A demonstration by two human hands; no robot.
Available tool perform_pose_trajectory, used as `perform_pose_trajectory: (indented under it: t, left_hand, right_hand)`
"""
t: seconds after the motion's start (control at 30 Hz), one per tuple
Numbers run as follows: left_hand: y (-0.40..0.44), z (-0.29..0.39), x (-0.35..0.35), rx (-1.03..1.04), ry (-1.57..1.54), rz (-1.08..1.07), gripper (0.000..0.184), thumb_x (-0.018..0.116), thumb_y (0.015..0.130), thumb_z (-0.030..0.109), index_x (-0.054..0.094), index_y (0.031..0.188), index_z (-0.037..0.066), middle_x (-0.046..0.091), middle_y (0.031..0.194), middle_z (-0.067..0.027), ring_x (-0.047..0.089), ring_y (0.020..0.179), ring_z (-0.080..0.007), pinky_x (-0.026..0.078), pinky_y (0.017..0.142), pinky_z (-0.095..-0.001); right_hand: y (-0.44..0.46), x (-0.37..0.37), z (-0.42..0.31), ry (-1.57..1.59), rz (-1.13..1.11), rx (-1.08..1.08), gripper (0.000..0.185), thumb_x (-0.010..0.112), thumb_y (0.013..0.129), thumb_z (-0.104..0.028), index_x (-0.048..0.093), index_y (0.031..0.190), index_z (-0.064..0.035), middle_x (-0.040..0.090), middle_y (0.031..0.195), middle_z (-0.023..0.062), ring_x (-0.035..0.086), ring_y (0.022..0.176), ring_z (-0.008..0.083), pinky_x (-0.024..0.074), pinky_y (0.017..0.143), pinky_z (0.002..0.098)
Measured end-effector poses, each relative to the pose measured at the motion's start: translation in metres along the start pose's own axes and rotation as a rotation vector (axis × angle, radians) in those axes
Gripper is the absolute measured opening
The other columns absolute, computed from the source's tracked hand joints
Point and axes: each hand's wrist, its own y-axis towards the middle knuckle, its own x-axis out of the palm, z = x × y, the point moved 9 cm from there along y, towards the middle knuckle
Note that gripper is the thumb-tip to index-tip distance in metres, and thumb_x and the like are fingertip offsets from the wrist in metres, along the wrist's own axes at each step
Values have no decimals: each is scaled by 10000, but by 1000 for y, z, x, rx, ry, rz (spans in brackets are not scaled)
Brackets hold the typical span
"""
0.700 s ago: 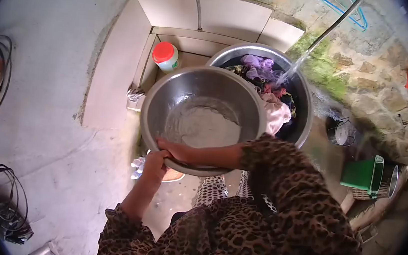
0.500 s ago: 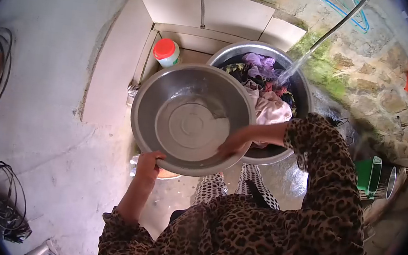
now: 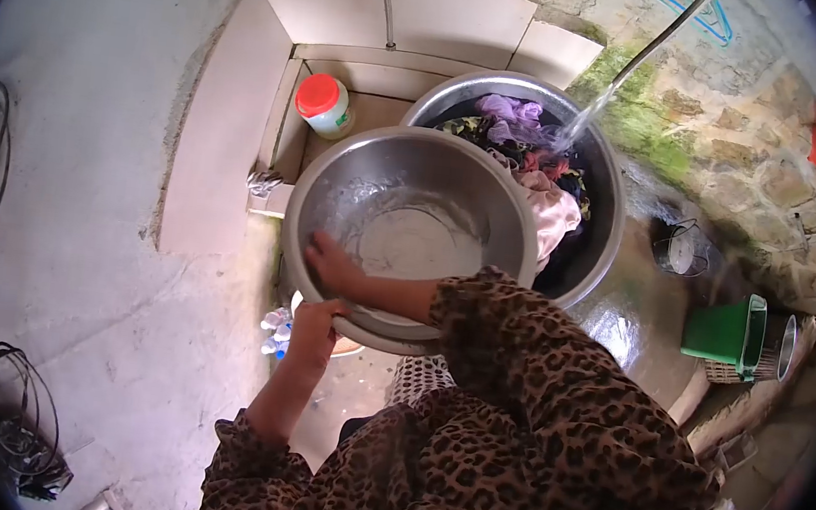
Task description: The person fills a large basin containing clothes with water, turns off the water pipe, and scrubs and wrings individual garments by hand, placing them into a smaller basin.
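Well, the left hand holds tight to the near rim of the metal basin in front of a washtub of clothes, while the right hand, fingers uncurled, touches the basin's inside.

The near basin partly hides the far tub.

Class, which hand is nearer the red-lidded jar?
Right: the right hand is in the basin in front of the jar; the left hand, on the near rim, is farther back.
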Motion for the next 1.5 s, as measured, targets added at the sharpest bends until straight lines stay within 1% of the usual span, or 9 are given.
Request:
perform_pose_trajectory:
  t: [0.13,0.4,0.53,0.7,1.0,1.13,1.27,1.33,1.5]
  left_hand:
    - [8,-1,-17,2,-183,45,72,607,735,-34,584,685,13,557,740,-68,580,716,-186,467,620,-305]
    - [11,-9,-34,-84,-292,155,112,611,699,-41,552,778,12,547,715,-74,566,656,-209,449,565,-321]
    - [6,-5,-46,-7,-190,138,88,602,702,-48,567,761,7,567,715,-82,569,615,-211,447,536,-310]
    - [-12,4,-45,28,-53,129,45,620,719,-24,615,764,-25,587,695,-90,580,602,-192,445,514,-295]
    - [-59,3,-14,-52,26,159,230,619,692,-72,589,909,-4,600,762,-85,588,609,-191,454,485,-303]
    - [-33,-15,-11,-56,-113,58,269,642,714,-62,503,933,5,574,779,-103,598,656,-212,493,531,-315]
    - [-33,-10,-8,-27,-151,46,267,646,713,-62,505,936,-15,572,857,-131,614,695,-226,538,583,-334]
    - [-42,2,-2,-13,-68,-14,280,646,706,-72,508,943,-20,572,878,-129,625,717,-237,557,617,-349]
    - [-47,16,5,270,145,-22,319,642,686,-75,547,985,-15,589,878,-94,626,756,-225,549,643,-349]
  right_hand:
    - [-103,12,-49,121,-706,-16,360,464,959,-316,496,1161,-20,615,992,208,588,981,344,445,827,427]
    - [-160,-121,-48,-1127,-478,-543,230,496,930,-295,583,905,-84,608,761,82,623,760,292,440,786,462]
    - [-120,-226,3,-1255,-2,-337,373,522,865,-239,585,1161,-23,485,1320,191,412,1272,383,326,1053,466]
    - [-18,-264,39,-1233,194,-157,668,511,861,-204,248,1453,-43,178,1536,175,207,1407,362,197,1125,515]
    - [69,-74,-83,-748,297,-828,303,458,861,-108,498,1153,-38,494,1167,162,489,1061,337,338,974,503]
    - [-9,28,-97,-866,-36,-1051,433,446,855,-65,436,1277,32,414,1365,209,378,1299,352,293,1081,444]
    - [-76,-12,-92,-759,-315,-877,502,514,834,-111,427,1311,18,406,1387,196,376,1312,324,270,1105,458]
    - [-47,-52,-16,-793,-568,-284,490,545,819,-156,446,1272,4,444,1343,180,432,1242,343,338,1028,500]
    - [7,-186,22,-1290,289,-135,481,615,789,-222,498,1219,-41,540,1196,184,503,1112,385,436,833,547]
